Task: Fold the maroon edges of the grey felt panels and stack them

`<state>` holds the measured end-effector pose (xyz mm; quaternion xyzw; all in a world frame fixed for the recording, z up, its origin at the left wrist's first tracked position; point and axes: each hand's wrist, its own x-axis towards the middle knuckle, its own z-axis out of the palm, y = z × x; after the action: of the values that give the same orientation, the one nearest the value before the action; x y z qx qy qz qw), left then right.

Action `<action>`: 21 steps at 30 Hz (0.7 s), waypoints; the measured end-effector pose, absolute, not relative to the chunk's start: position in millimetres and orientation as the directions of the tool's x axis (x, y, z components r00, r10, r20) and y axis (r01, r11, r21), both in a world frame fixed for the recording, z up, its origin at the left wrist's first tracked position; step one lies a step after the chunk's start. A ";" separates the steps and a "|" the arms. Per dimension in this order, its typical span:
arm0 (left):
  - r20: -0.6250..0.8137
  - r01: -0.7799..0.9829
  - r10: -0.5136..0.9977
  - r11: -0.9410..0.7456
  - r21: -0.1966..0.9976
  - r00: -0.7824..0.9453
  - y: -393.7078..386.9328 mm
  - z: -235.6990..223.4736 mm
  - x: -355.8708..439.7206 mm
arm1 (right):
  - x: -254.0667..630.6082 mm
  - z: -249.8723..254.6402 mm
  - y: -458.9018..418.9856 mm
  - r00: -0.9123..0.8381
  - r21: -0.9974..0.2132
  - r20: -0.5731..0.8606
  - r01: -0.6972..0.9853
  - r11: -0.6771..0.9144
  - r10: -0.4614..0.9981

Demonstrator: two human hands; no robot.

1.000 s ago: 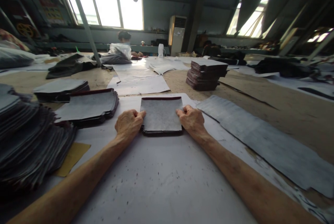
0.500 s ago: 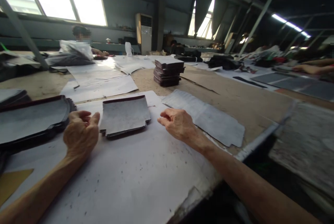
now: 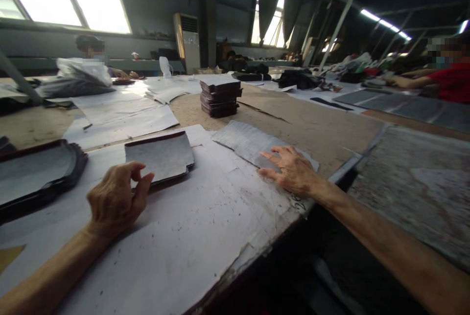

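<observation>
- Your left hand (image 3: 115, 197), left of centre and low: thumb and index curled toward each other with a small gap, other fingers folded in. I see nothing gripped. It sits at the near-left corner of the small stack; can't tell if it's touching.
- Your right hand (image 3: 292, 170), right of centre: fingers spread and reaching left, thumb apart. Nothing visibly held. Fingertips overlap the near edge of the grey strip; contact not clear.
- White paper (image 3: 176, 246) under both hands, dark specks on it, worn edge at lower centre.
- Handwritten mark (image 3: 300, 201) just below your right wrist, by the table edge: turned sideways, looks like "26", partly cut off by your arm.
- Small stack (image 3: 161, 151), centre-left, lying flat: grey top, dark red far edge, notched near-right corner.
- Grey strip (image 3: 238, 136), right of the small stack, well apart from it, partly under your right hand in view.
- Larger stack (image 3: 36, 168) at the left edge, same grey top and dark red border.
- Dark pile (image 3: 219, 100), upper centre, pale top sheet.
- Co-worker in a red top (image 3: 453, 80), upper right, arms out toward grey panels (image 3: 407, 102).
- Floor-standing unit (image 3: 189, 43) at the back, upper left of centre: marks on its front, too small to read.
</observation>
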<state>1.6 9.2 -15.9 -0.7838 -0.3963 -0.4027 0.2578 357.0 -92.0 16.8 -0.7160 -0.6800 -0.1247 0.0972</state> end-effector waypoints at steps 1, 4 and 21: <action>0.827 0.835 0.433 -0.545 -0.077 0.359 9.2 -15.4 2.1 | 354.6 16.6 -89.2 0.021 0.042 0.300 0.998 -0.036 0.954; 0.810 0.839 0.472 -0.542 -0.044 0.348 9.3 -14.7 3.8 | 351.4 15.9 -84.1 -0.029 0.070 0.289 0.997 0.010 0.957; 0.803 0.851 0.502 -0.525 -0.014 0.323 9.7 -15.5 4.2 | 366.5 4.4 -85.7 0.080 -0.188 0.473 0.982 0.012 0.877</action>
<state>4.2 9.7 -15.5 -0.7818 -0.4324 -0.3893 0.2242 366.5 -85.7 4.4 -0.6943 -0.6695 -0.1090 0.2405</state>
